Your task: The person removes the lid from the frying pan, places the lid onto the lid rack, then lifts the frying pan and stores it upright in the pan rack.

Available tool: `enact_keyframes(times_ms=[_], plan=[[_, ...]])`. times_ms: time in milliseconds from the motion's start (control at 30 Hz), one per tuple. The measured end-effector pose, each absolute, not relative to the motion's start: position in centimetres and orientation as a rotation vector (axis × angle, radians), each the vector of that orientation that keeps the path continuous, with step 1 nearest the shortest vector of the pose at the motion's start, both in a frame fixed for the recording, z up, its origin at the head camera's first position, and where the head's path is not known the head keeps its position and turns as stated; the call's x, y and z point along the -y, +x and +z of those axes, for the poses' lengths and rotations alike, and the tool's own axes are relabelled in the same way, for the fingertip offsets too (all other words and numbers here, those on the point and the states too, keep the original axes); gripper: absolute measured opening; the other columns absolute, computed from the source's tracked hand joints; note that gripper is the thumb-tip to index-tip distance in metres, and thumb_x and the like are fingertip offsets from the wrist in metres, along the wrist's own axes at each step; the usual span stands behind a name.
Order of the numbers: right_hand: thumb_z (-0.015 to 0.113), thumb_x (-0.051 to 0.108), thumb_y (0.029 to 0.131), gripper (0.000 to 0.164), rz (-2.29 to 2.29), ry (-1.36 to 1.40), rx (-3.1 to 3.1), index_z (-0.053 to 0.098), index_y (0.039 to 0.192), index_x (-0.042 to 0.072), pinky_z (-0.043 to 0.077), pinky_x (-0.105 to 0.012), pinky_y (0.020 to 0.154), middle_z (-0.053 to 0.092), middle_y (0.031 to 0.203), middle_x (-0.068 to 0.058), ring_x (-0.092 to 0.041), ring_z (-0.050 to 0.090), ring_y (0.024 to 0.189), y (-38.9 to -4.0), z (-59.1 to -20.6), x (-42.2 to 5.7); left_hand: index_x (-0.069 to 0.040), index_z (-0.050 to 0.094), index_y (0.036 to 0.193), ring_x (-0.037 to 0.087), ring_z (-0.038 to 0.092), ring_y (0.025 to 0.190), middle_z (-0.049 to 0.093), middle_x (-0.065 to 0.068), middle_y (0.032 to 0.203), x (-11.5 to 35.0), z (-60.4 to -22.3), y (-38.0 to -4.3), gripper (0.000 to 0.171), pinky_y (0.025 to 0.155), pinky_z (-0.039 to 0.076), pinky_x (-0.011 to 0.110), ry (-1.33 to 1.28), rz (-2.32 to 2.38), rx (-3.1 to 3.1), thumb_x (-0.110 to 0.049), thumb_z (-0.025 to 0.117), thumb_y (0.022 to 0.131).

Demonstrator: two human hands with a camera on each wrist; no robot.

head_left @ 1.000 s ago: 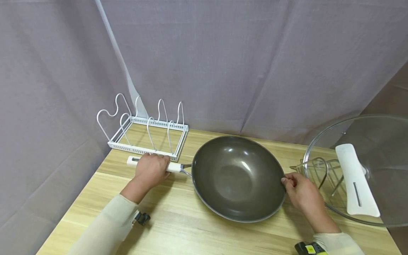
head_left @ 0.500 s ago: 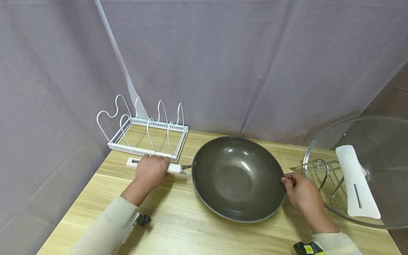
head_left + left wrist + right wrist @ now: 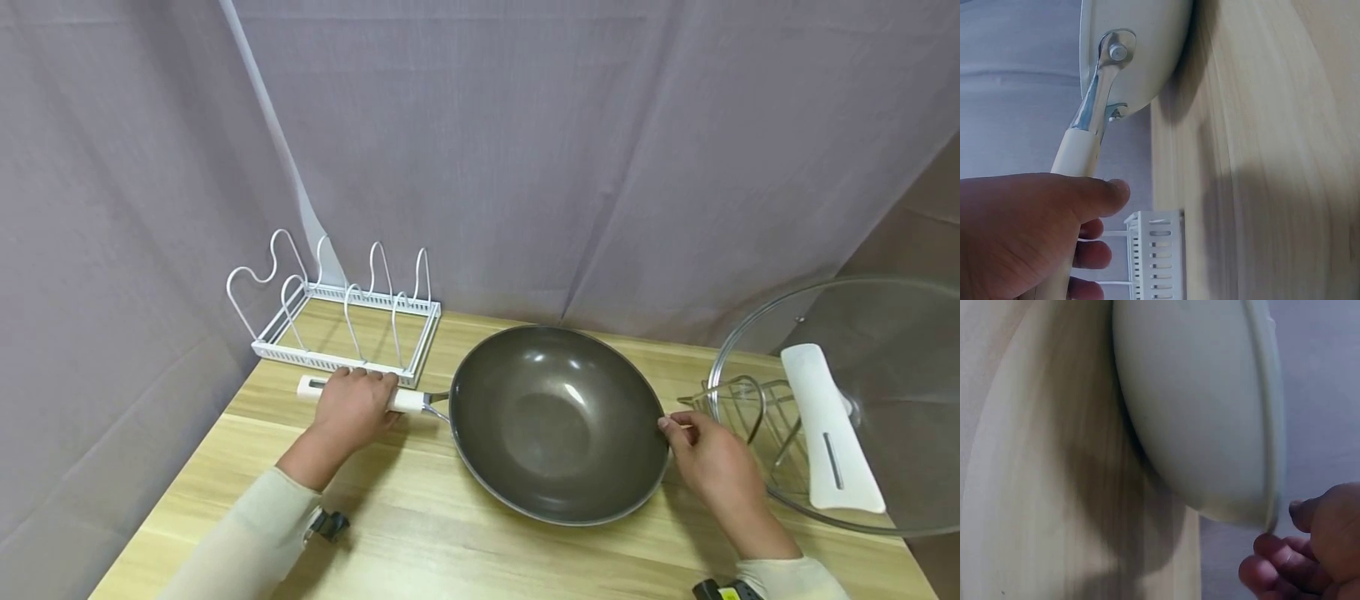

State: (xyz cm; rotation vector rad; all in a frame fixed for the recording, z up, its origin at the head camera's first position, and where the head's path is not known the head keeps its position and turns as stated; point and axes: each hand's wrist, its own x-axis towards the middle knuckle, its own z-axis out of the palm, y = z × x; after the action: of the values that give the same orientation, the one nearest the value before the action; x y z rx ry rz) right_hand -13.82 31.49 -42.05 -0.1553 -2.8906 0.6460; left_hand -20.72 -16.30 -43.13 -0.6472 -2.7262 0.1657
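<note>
A wok [image 3: 555, 425] with a dark brown inside and a pale outer wall sits upright on the wooden table. Its cream handle [image 3: 1077, 153] points left, and my left hand [image 3: 354, 408] grips it from above. In the left wrist view the thumb lies along the handle, with the other fingers curled round it. On the opposite side, my right hand [image 3: 712, 462] pinches the wok's rim, thumb on the inner side and fingers beneath. The right wrist view shows those fingertips [image 3: 1269, 544] right at the rim's edge.
A white wire rack [image 3: 300, 358] with upright loops stands at the back left, close behind the handle. At right, a large glass lid [image 3: 892, 367] with a white grip [image 3: 832, 433] rests in a metal wire stand [image 3: 757, 408]. A grey curtain [image 3: 480, 167] hangs behind the table [image 3: 480, 558].
The head view has shifted slightly. Both hands keep their hold on the wok, which stays in the same place beside the rack.
</note>
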Motion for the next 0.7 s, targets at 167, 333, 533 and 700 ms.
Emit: enact_keyframes(times_ms=[167, 333, 533, 700], plan=[[0.055, 0.047, 0.104, 0.052, 0.581, -0.135, 2.915, 0.066, 0.123, 0.000, 0.042, -0.037, 0.048, 0.073, 0.096, -0.013, -0.025, 0.066, 0.070, -12.3, -41.3, -31.3, -0.012, 0.060, 0.086, 0.029, 0.063, 0.075, 0.068, 0.004, 0.079, 16.8, -42.8, -20.6, 0.042, 0.072, 0.048, 0.045, -0.666, 0.138, 2.690, -0.044, 0.085, 0.075], [0.056, 0.050, 0.103, 0.058, 0.584, -0.111, 2.975, 0.064, 0.125, -0.003, 0.045, -0.039, 0.051, 0.073, 0.094, -0.008, -0.024, 0.067, 0.073, -10.9, -40.9, -30.9, -0.015, 0.055, 0.077, 0.028, 0.059, 0.071, 0.065, 0.002, 0.075, 17.8, -41.9, -20.8, 0.039, 0.070, 0.045, 0.046, -0.675, 0.165, 2.717, -0.044, 0.081, 0.074], [0.061, 0.051, 0.100, 0.059, 0.631, -0.136, 3.017, 0.064, 0.125, -0.003, 0.050, -0.043, 0.060, 0.073, 0.093, -0.003, -0.023, 0.067, 0.078, -10.0, -41.2, -30.1, -0.017, 0.049, 0.069, 0.027, 0.057, 0.062, 0.057, -0.001, 0.064, 18.7, -41.4, -21.1, 0.040, 0.063, 0.045, 0.045, -0.668, 0.171, 2.773, -0.045, 0.078, 0.075], [0.064, 0.039, 0.101, 0.049, 0.681, -0.132, 2.989, 0.065, 0.120, -0.006, 0.052, -0.046, 0.061, 0.075, 0.091, -0.006, -0.027, 0.070, 0.079, -9.9, -41.5, -29.5, -0.018, 0.046, 0.064, 0.023, 0.048, 0.047, 0.044, -0.003, 0.053, 19.0, -42.0, -21.3, 0.041, 0.043, 0.041, 0.043, -0.622, 0.151, 2.787, -0.043, 0.077, 0.074]])
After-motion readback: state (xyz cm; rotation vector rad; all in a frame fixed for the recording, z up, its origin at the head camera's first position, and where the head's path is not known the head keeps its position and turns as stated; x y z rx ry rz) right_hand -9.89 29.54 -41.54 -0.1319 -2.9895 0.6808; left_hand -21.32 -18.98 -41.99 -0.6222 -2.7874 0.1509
